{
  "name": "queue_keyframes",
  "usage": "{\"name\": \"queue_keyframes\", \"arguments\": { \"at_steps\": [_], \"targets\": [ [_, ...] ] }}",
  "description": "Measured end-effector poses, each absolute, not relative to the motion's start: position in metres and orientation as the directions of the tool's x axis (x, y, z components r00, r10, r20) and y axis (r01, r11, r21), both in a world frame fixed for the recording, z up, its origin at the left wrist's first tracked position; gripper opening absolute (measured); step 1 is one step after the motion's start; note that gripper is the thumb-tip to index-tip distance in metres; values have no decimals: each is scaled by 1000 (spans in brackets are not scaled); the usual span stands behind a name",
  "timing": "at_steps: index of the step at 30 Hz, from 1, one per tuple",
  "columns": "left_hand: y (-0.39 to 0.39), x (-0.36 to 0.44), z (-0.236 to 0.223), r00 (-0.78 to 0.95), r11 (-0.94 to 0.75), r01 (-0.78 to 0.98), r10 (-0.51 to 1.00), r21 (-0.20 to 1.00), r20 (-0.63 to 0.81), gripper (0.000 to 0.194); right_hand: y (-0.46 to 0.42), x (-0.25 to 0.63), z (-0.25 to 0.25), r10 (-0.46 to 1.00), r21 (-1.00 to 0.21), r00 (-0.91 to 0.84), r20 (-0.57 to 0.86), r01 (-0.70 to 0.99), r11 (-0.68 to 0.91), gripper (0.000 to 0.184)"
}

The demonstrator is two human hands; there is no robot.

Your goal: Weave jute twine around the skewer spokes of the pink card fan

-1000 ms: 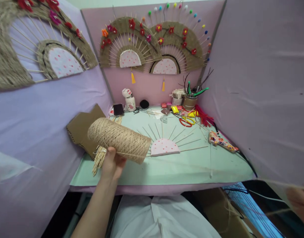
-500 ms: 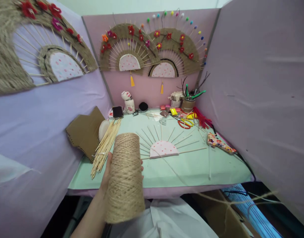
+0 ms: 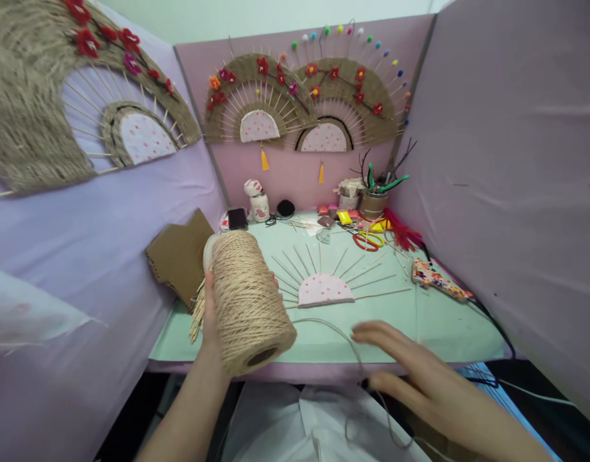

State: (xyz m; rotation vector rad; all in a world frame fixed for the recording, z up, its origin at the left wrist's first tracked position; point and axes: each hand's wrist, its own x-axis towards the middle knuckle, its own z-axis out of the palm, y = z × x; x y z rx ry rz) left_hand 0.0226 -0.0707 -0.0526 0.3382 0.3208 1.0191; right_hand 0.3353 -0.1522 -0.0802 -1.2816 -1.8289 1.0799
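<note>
A large cone of jute twine (image 3: pixel 249 295) is tilted above the table's front left, its hollow base facing me. My left hand (image 3: pixel 212 321) is wrapped round it from the left, fingertips showing on its far side. A loose strand of twine (image 3: pixel 331 326) runs from the cone rightward and down over the table edge. My right hand (image 3: pixel 410 366) is beside that strand with thumb and fingers apart, slightly blurred. Behind lies a half-round dotted white piece (image 3: pixel 325 290) with thin sticks (image 3: pixel 299 260) fanning out from it.
Cardboard (image 3: pixel 179 253) and a bundle of sticks (image 3: pixel 197 314) lie left. Scissors (image 3: pixel 367 241), a red yarn bundle (image 3: pixel 403 230) and a flower-patterned glue gun (image 3: pixel 439 281) with a cord lie right. A can with pliers (image 3: pixel 373 204) stands at the back. Decorated fans (image 3: pixel 256 96) hang on the walls.
The cone has been raised and tipped so its base shows. My right hand has come into view from the lower right. The loose strand now hangs slack in a curve.
</note>
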Motion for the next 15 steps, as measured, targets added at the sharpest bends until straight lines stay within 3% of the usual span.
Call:
{"name": "queue_keyframes", "arguments": {
  "at_steps": [4, 5, 7, 11, 13, 15],
  "targets": [
    [-70, 41, -45, 423, 437, -780, 896, 449, -138, 80, -102, 251, -93, 903, -977, -401, 156, 70, 200, 96],
    [-68, 44, -44, 359, 384, -799, 922, 462, -145, 78, -95, 234, -99, 886, -985, -437, 155, 6, 175, 101],
    [-63, 48, -44, 205, 254, -840, 967, 480, -152, 69, -91, 209, -111, 818, -990, -559, 135, -113, 86, 88],
    [-51, 49, -47, -42, 16, -872, 994, 490, -106, 51, -108, 195, -123, 628, -926, -777, 23, -253, -279, 56],
    [-47, 48, -50, -117, -67, -854, 991, 516, -66, 49, -114, 203, -123, 658, -924, -752, -32, -229, -307, 42],
    [-43, 49, -53, -162, -117, -831, 986, 544, -35, 50, -111, 211, -122, 799, -956, -600, -35, -212, -202, 31]
  ]
}}
